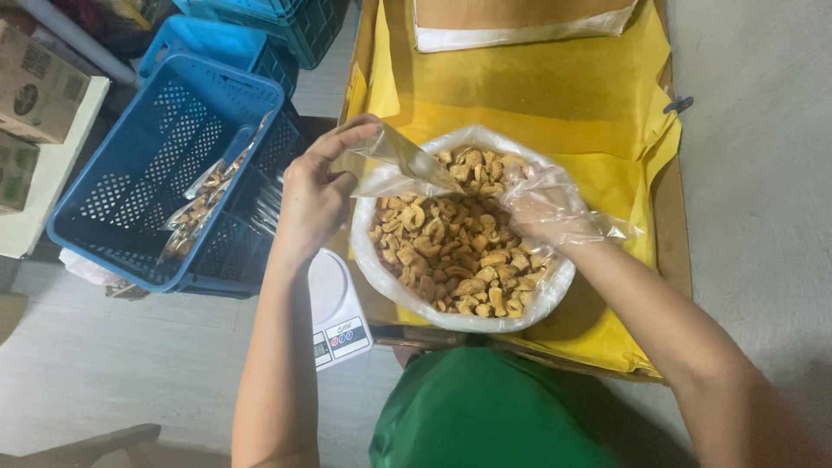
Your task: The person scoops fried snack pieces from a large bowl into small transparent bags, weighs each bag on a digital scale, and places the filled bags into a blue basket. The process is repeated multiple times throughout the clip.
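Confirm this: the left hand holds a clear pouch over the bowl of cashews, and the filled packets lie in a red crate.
Not quite. The crate holding the filled packets is blue, as the head view shows. The left hand does hold the clear pouch over the bowl of cashews.

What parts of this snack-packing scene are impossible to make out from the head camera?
- Scale display: the left forearm covers part, and it is too small to read.
- Right hand fingertips: blurred by the clear glove, buried in the cashews.
- Pouch contents: glare hides them.
- Cardboard box: cut off by the top edge.
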